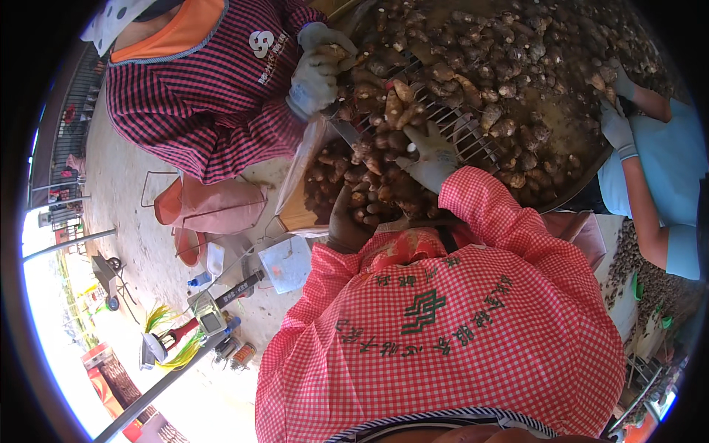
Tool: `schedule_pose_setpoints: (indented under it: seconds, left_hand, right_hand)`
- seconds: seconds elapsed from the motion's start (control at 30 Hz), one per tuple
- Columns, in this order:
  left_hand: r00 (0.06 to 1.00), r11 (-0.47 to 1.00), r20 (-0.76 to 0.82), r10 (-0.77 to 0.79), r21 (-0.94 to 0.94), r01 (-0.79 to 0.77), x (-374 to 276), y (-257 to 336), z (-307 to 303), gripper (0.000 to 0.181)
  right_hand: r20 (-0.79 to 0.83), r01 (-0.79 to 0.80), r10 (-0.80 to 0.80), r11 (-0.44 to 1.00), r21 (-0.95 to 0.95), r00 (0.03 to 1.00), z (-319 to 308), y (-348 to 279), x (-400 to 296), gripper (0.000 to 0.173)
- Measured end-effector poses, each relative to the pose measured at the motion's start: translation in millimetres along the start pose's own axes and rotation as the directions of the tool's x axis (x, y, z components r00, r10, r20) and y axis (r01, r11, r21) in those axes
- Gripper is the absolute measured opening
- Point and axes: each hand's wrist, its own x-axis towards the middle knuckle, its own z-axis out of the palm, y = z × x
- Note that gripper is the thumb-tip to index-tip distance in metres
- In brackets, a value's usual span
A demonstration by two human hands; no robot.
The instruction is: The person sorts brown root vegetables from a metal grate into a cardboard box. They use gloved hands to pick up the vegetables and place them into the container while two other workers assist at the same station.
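My left hand [349, 221], in a dark, dirty glove, is half curled at the near edge of a heap of brown taro-like corms [332, 166]; whether it grips any is unclear. To its upper right, my right hand [432, 155] wears a grey-white glove, its fingers spread over the corms beside a metal grate [465, 133]. Larger corms [396, 108] lie on the grate. A flat blade-like metal piece [346, 133] reaches over the heap from the left. Beyond the grate, many corms [504, 88] sit in muddy water in a wide tub.
A co-worker in a checked smock [210, 105] holds something brown in gloved hands at upper left. Another in blue [653, 160] handles corms at right. Pink sacks [221, 205], a white board [286, 264] and a hanging scale [209, 315] are at left.
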Motion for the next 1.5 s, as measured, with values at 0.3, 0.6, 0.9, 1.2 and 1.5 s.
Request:
schedule_pose_setpoints:
  seconds: [0.3,0.6,0.9,1.2,1.5]
  left_hand:
    - [0.898,0.773,-0.001,0.439,0.509,-0.378,-6.3,-5.4,0.3,0.049]
    - [0.935,0.937,-0.073,0.348,0.007,-0.349,-27.2,-33.7,-19.2,0.042]
    - [0.955,0.961,-0.133,0.265,-0.05,-0.273,-16.4,-24.0,-4.0,0.042]
    - [0.99,0.992,-0.086,0.115,-0.044,-0.119,-11.8,-5.9,-13.9,0.041]
    - [0.928,0.729,0.108,0.358,0.589,-0.35,-41.7,9.7,-17.6,0.045]
  right_hand:
    - [-0.257,0.614,-0.564,0.651,0.447,0.785,18.0,-6.3,27.0,0.042]
    - [-0.074,-0.206,0.192,0.899,-0.387,0.979,-60.5,77.6,145.1,0.09]
    - [-0.024,0.346,-0.346,0.933,0.101,0.938,-30.1,102.1,27.8,0.08]
    - [-0.046,-0.44,0.442,0.867,-0.231,0.896,-67.3,158.1,50.7,0.085]
    - [-0.183,0.079,-0.01,0.923,0.377,0.983,-31.9,55.8,-38.0,0.068]
